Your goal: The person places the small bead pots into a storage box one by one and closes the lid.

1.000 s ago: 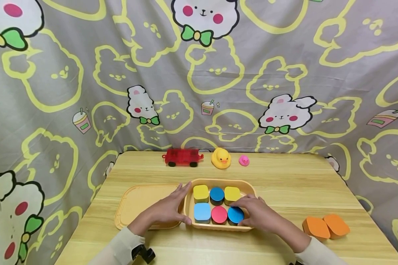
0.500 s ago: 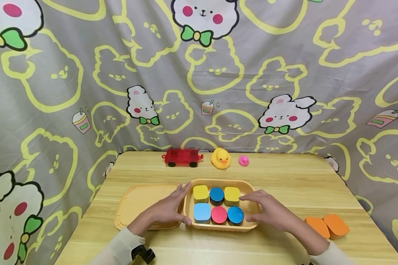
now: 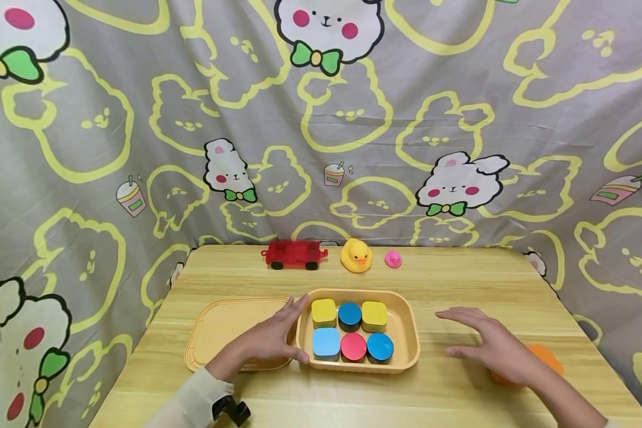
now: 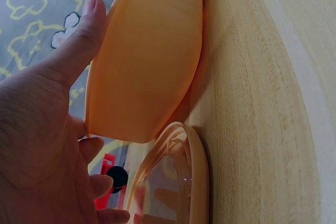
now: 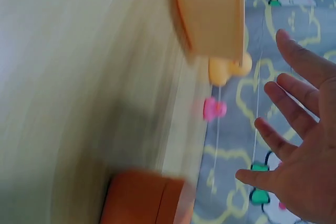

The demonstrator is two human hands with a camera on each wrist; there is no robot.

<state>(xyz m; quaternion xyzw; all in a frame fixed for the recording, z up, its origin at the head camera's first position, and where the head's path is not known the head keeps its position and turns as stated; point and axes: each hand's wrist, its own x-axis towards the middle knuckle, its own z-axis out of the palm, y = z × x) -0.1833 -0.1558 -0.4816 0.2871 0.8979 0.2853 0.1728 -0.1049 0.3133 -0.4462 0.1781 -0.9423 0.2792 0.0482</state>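
Note:
My left hand [image 3: 270, 336] rests at the left end of an orange-yellow plastic box [image 3: 409, 345], thumb and fingers spread along its edge. In the left wrist view the thumb [image 4: 86, 38] lies along the box wall. Inside the box stand two yellow blocks [image 3: 323, 313], two round dark blue blocks [image 3: 380, 348], a light blue block [image 3: 326, 343] and a round red block [image 3: 353, 346]. The box's right end holds no block. My right hand [image 3: 492, 346] is in the air right of the box, fingers spread, holding nothing. It partly hides orange blocks [image 3: 548, 358] at the right.
A flat matching lid [image 3: 230, 321] lies left of the box, partly under my left forearm in view. Along the table's back edge stand a red toy wagon [image 3: 294, 254], a yellow duck [image 3: 356, 255] and a small pink duck [image 3: 393, 259]. A patterned curtain [image 3: 353, 208] hangs behind.
My right hand has left the blocks at the box's right end and moved right, toward the orange blocks. The left hand and the box have stayed in place.

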